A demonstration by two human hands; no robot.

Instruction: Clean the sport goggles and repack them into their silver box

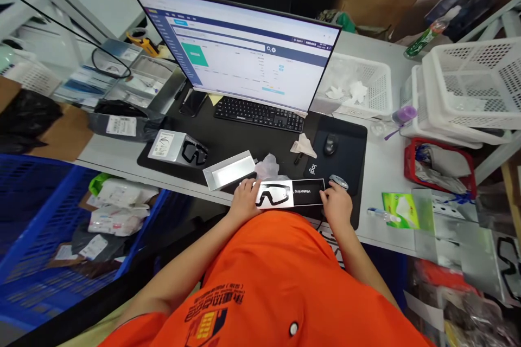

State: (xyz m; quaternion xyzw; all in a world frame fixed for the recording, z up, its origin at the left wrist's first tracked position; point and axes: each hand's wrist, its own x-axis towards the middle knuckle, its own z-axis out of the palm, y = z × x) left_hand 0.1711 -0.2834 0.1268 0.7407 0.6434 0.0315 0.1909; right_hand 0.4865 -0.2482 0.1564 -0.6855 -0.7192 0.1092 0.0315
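My left hand (245, 199) and my right hand (337, 204) grip the two ends of a long flat box (291, 193), silver on the left with a goggle picture, black on the right with white lettering. It lies at the near edge of the black desk mat (228, 143). An open silver tray (230, 170) sits just beyond my left hand, beside crumpled plastic wrap (268, 165). A second goggle box (176, 147) lies further left on the mat.
A monitor (240, 49) and keyboard (259, 113) stand behind. A mouse (330, 144) rests on its pad. White baskets (468, 87) and a red basket (439, 165) are at right, a blue crate (52, 217) with packets at lower left, silver boxes (468, 238) at far right.
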